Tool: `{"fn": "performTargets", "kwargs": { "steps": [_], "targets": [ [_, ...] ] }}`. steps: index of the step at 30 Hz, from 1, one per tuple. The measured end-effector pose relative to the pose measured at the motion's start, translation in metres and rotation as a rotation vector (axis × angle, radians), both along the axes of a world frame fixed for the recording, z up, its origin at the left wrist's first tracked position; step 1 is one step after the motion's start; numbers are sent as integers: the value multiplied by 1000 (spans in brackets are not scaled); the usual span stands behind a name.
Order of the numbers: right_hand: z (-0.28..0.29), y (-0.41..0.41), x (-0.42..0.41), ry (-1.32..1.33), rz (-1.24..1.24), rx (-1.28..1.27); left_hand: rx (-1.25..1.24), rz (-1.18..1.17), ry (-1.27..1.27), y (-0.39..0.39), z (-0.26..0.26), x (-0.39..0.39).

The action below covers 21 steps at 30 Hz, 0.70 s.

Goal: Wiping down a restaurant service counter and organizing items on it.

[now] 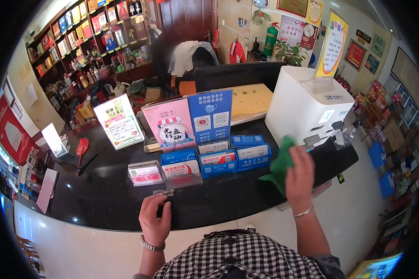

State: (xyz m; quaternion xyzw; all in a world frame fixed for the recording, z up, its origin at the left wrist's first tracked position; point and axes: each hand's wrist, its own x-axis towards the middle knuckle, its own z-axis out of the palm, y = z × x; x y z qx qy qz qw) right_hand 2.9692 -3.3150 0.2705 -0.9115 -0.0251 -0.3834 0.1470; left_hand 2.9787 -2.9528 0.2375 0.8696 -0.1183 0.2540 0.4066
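Observation:
My right hand point(300, 179), blurred by motion, grips a green cloth point(282, 164) beside a white box-shaped machine point(300, 104). The cloth hangs over the right part of a black polished counter point(101, 195). My left hand point(155, 219) is at the counter's front edge, its fingers loosely curled and the thumb apart, with nothing seen in it. Just beyond its fingertips lies a small clear flat item point(163, 193); whether they touch I cannot tell. Between the hands stand a clear card holder point(145, 174) and blue card holders point(219, 167), filled with printed cards.
Behind the card holders stand a pink sign point(169, 125) and a blue sign point(209, 115), near a yellow-brown envelope point(251, 101). A white sign point(119, 122), a red spoon-shaped object point(82, 147) and a black pen point(87, 164) are at left. A yellow sign point(330, 52) tops the machine.

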Motion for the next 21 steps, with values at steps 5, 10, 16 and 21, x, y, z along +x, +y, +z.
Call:
{"fn": "performTargets", "kwargs": {
  "steps": [5,10,16,21],
  "targets": [
    [-6,-7,42,485,168,298,75,-51,-119,-2,8,3],
    [-13,-34,64,576,128,433,251,-497,-95,-68,74,36],
    [-6,-22,-14,483,188,217,473,-647,-36,-179,62,125],
    [-14,-54,-45,420,209,264,772,-670,171,-222,45,164]
  ]
}}
